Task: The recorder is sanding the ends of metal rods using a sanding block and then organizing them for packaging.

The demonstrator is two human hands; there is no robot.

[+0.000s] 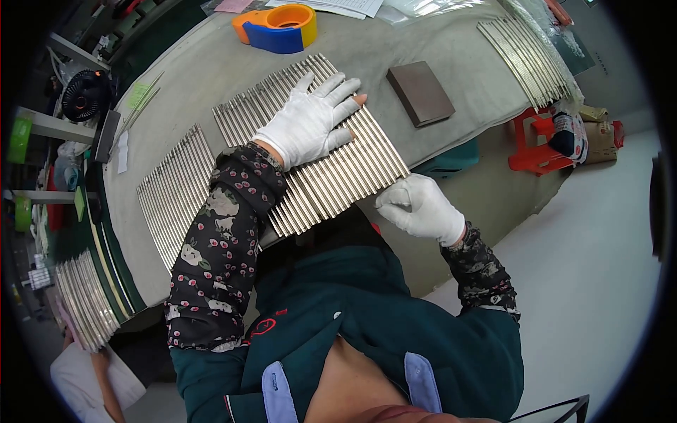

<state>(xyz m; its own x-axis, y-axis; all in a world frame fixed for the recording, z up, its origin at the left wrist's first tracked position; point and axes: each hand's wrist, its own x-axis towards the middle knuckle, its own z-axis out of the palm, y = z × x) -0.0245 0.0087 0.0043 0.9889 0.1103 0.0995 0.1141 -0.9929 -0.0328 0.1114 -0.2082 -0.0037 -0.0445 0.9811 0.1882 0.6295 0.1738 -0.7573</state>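
Note:
A row of slim silvery metal rods (337, 185) lies side by side on the grey-covered table in front of me. Across its upper middle rests my left hand (310, 121), white-gloved, palm down with fingers spread; some bare fingertips poke out of the glove. My right hand (421, 209), also gloved, is at the near right corner of this row, by the table edge. Its fingers are curled together close to the end of the outermost rod; what they pinch, if anything, is hidden. A second row of rods (176, 190) lies to the left, partly under my left forearm.
A dark brown block (421, 94) sits right of the rods. Behind them stands an orange and blue tape dispenser (276, 28). More rods (525, 62) lie far right beside plastic wrap. A red stool (537, 144) stands beyond the table edge. At lower left, another person is near bundled rods (86, 302).

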